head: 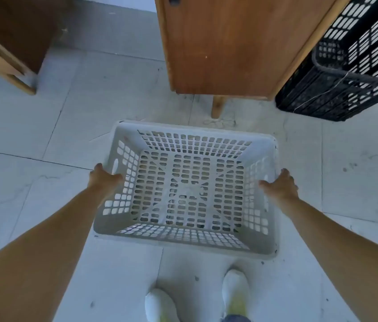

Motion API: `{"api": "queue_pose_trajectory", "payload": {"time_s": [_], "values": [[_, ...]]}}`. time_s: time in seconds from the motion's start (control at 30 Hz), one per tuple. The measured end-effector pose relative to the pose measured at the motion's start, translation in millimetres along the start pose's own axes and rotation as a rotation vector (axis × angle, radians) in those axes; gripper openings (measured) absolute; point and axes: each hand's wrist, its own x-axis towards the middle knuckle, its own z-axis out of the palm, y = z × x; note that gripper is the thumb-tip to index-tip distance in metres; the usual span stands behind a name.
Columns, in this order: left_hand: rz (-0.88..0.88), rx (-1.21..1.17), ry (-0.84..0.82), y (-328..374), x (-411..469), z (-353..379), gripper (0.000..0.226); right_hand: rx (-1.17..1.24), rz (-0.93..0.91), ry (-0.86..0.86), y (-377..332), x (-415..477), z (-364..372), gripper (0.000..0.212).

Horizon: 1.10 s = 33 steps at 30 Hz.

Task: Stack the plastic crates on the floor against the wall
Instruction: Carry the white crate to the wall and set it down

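A white perforated plastic crate point(188, 187) is in front of me above the tiled floor, its opening facing up and nothing inside. My left hand point(104, 177) grips its left rim, thumb inside the wall. My right hand point(279, 184) grips the right rim the same way. A black perforated plastic crate point(350, 66) stands at the upper right on the floor, partly behind a wooden cabinet; its far side runs out of the picture.
A wooden cabinet point(236, 43) on short legs stands straight ahead, just beyond the white crate. Darker wooden furniture point(9, 38) fills the upper left corner. Pale tiled floor point(44, 182) lies all around. My two white shoes point(234, 291) show at the bottom edge.
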Motion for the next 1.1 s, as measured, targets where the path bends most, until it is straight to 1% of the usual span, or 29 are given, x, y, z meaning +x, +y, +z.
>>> {"api": "queue_pose_trajectory", "payload": {"time_s": [0.1,0.2,0.3,0.33,0.43,0.5,0.53,0.67,0.73,0.83,0.9,1.0,1.1], "values": [[-0.036,-0.016,0.003,1.6,11.9,7.4,0.058,0.217,0.077,-0.06,10.9,19.5,6.5,0.062],[-0.084,-0.081,0.022,-1.3,32.6,13.8,0.048,0.322,0.119,-0.082,23.2,37.3,11.3,0.048],[-0.096,-0.141,0.02,-3.9,44.5,12.7,0.029,0.415,0.169,-0.14,32.0,51.7,17.5,0.047],[-0.1,-0.16,0.028,-5.1,49.1,13.3,0.028,0.449,0.196,-0.181,32.0,53.6,18.3,0.047],[-0.166,-0.318,-0.026,-4.5,52.1,9.3,0.029,0.53,0.232,-0.256,30.9,58.3,20.5,0.043],[-0.208,-0.421,-0.086,-6.9,51.6,4.4,0.043,0.57,0.239,-0.259,33.5,58.4,17.7,0.043],[-0.214,-0.453,-0.096,-9.0,51.6,1.7,0.047,0.58,0.246,-0.248,35.1,57.2,15.0,0.045],[-0.202,-0.491,-0.169,-9.9,25.9,-23.3,0.051,0.587,0.234,-0.246,29.9,34.2,-7.6,0.048],[-0.199,-0.514,-0.196,-6.2,5.4,-44.8,0.056,0.595,0.213,-0.24,18.0,16.0,-26.5,0.048],[-0.189,-0.526,-0.205,-0.4,-32.4,-92.8,0.058,0.584,0.184,-0.241,-7.1,-19.7,-62.2,0.049],[-0.175,-0.554,-0.211,5.0,-59.3,-130.7,0.054,0.58,0.161,-0.235,-27.1,-49.2,-91.3,0.049],[-0.154,-0.587,-0.179,14.6,-102.8,-191.8,0.038,0.593,0.124,-0.238,-60.8,-98.9,-136.6,0.048],[-0.13,-0.617,-0.143,22.3,-148.3,-256.6,0.04,0.596,0.087,-0.239,-94.9,-154.9,-180.2,0.044]]}}
